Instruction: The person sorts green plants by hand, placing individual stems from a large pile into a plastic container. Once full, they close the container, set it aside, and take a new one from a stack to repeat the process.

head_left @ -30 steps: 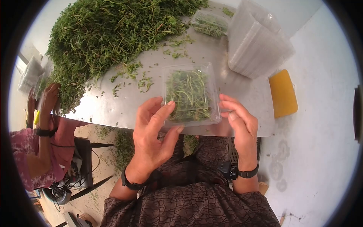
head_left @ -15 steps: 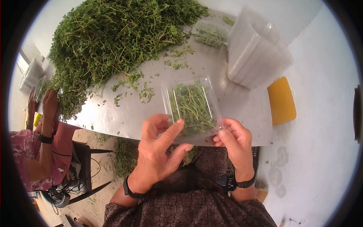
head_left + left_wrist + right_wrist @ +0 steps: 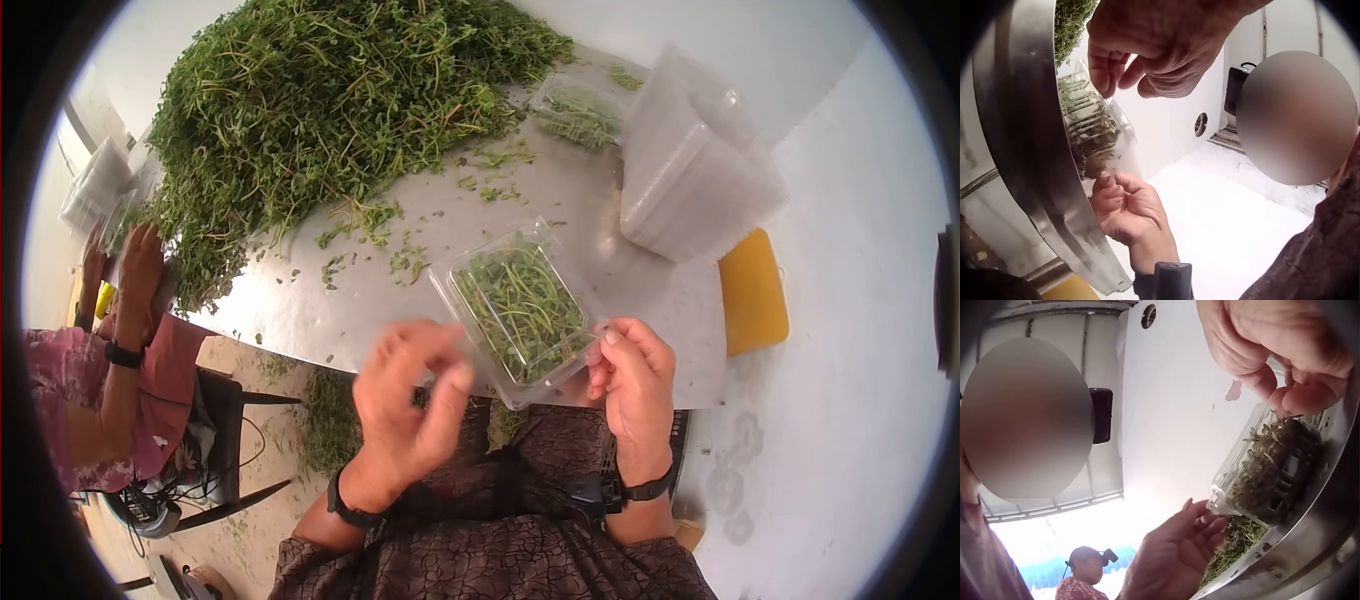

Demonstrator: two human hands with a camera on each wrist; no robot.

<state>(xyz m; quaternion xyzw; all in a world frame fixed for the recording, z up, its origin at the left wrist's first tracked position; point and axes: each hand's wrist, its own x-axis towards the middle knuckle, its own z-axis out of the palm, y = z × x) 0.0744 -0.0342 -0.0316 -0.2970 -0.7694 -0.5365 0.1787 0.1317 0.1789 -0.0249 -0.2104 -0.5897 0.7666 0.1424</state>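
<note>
Gripping the box: the square clear-plastic clamshell box (image 3: 450, 285) sits at the table's near edge; at its four o'clock, the right hand (image 3: 640, 385) pinches the rim between thumb and fingers.
Left fingers: at the box's eight o'clock, the left hand (image 3: 400, 415) has loosely bent fingers that grasp nothing; whether the tips touch the rim, I cannot tell.
Plastic and rim: likely light, thin, springy and slick; best taken by opposite rims, as squeezing the walls could buckle them.
Greens inside: thin-stemmed leafy sprigs (image 3: 525, 300) beneath the lid, probably soft and easily bruised; whether it is latched, I cannot tell.
Second clamshell: toward one o'clock, a clear box (image 3: 585, 92) with greens inside.
Nested stack: at two o'clock, tall clear plastic containers (image 3: 700, 165).
Loose heap: at eleven o'clock, tangled green stems (image 3: 340, 110) on the grey metal table (image 3: 660, 300).
</note>
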